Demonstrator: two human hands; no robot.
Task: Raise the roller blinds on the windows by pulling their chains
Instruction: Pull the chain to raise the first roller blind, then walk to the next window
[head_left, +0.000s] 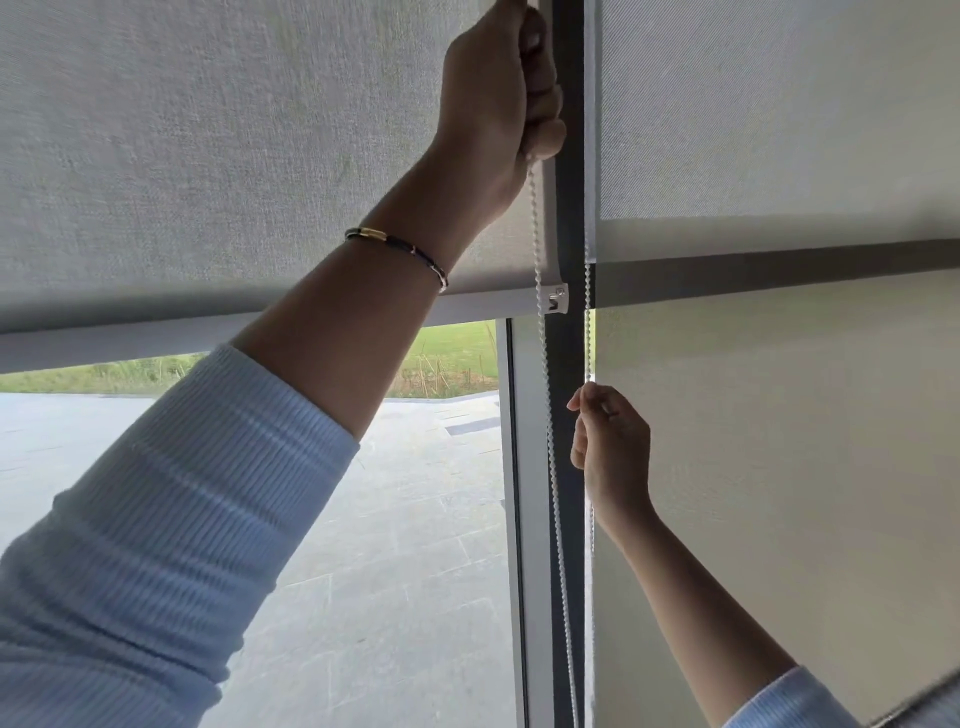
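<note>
A grey roller blind covers the upper part of the left window, its bottom bar partway up with the outdoors showing below. A white beaded chain hangs down along the dark window post. My left hand is raised high and shut on this chain near the top edge of the view. My right hand is lower, pinching a second strand of chain beside the post. A second blind on the right window hangs fully down.
Through the open glass I see a paved terrace and a strip of grass. A white end cap of the left blind's bar sits against the post. A horizontal dark frame bar shows behind the right blind.
</note>
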